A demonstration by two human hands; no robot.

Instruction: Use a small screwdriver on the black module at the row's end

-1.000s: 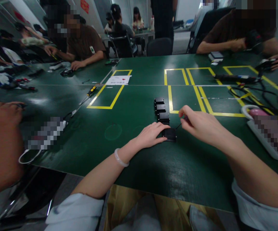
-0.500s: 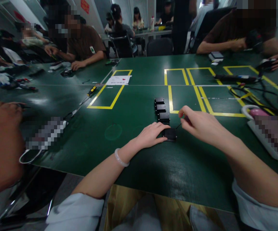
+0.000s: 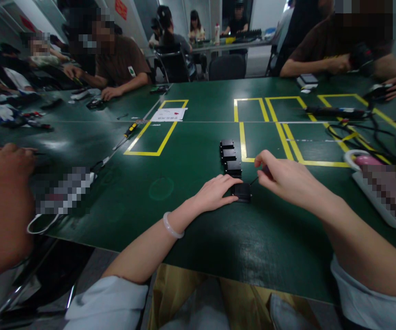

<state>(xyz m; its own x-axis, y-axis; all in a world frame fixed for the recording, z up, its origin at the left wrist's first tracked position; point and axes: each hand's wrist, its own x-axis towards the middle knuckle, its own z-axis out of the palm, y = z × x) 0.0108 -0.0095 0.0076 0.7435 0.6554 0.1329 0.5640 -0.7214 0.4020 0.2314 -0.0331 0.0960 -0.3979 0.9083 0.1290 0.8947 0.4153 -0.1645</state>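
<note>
A small black box with shiny screw heads at its sides lies flat on the green table. My left hand grips its left side between thumb and fingers. My right hand is closed around a thin screwdriver, its handle mostly hidden in the fingers. The dark shaft slants down to the box's right edge; whether the tip sits in a screw is too small to tell. Just beyond, several similar black boxes stand in a row leading away from me.
Yellow tape outlines mark the table. A yellow-and-black screwdriver and a paper sheet lie to the left. At right are a white tray, cables and a dark rod-shaped tool. Co-workers sit around.
My hands and the black box stay almost in place. In the background, a standing person in dark clothing has moved to the right.
</note>
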